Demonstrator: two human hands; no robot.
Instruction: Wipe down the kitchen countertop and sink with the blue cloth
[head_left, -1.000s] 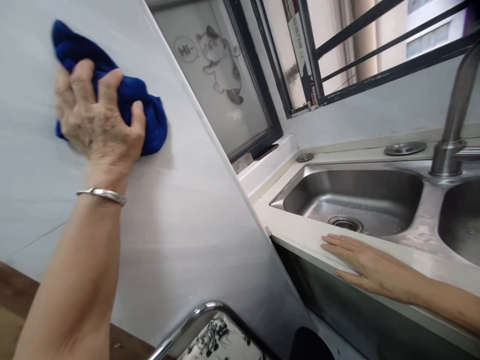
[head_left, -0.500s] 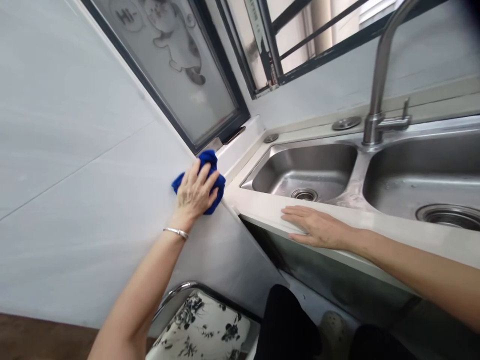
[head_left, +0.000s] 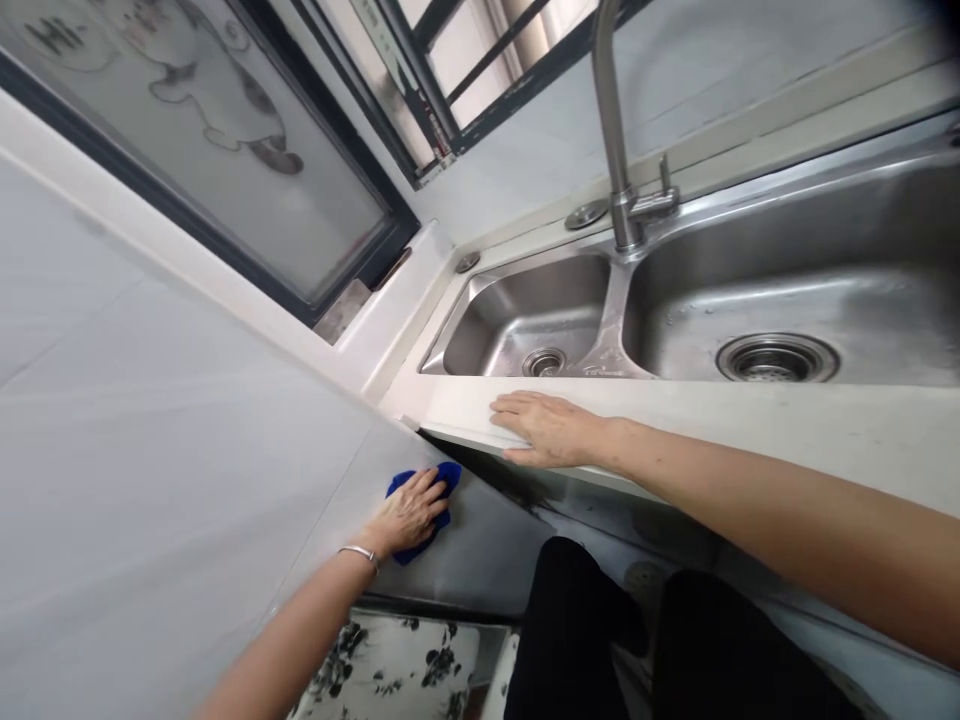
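My left hand (head_left: pixel 405 515), with a bracelet on its wrist, presses a blue cloth (head_left: pixel 451 476) against the pale tiled wall (head_left: pixel 195 480), low down and left of the counter's front corner. Its fingers lie over the cloth, whose edges stick out around them. On the front edge of the white counter (head_left: pixel 450 400) rests my right hand (head_left: pixel 551 430), palm down with fingers stretched out and nothing in them. Just behind that hand is the small basin of the steel sink (head_left: pixel 616 318).
A tall faucet (head_left: pixel 611 110) rises behind the two basins. A dark-framed frosted window (head_left: pixel 330 210) with a cat drawing is at upper left. Below my left arm stands a chair with a floral seat (head_left: pixel 397 660). Under the counter's front edge is a dark recess (head_left: pixel 630 515).
My left hand has slid the blue cloth down the wall, from beside the window ledge to below counter height. My right hand stays on the counter edge. The view has shifted.
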